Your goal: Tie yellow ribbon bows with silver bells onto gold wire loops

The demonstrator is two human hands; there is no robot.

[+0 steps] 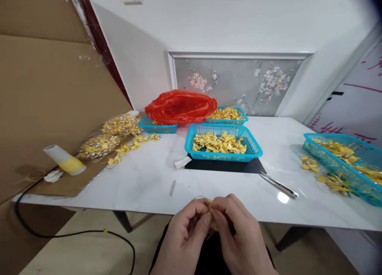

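Observation:
My left hand [186,231] and my right hand [237,233] meet at the near edge of the white table [149,179], fingertips pinched together on a small yellow piece [212,223] that is mostly hidden between them. A thin wire loop shows just above my left fingers. Straight ahead stands a blue basket [252,148] holding several similar yellow pieces, resting on a black mat [223,166].
Metal tweezers [279,184] lie right of the mat. Another blue basket [343,163] with yellow pieces is at the far right; two more sit behind, one under a red plastic bag [180,107]. Yellow pieces on cardboard, a yellow-white tube [64,159] and a black cable [74,233] are left.

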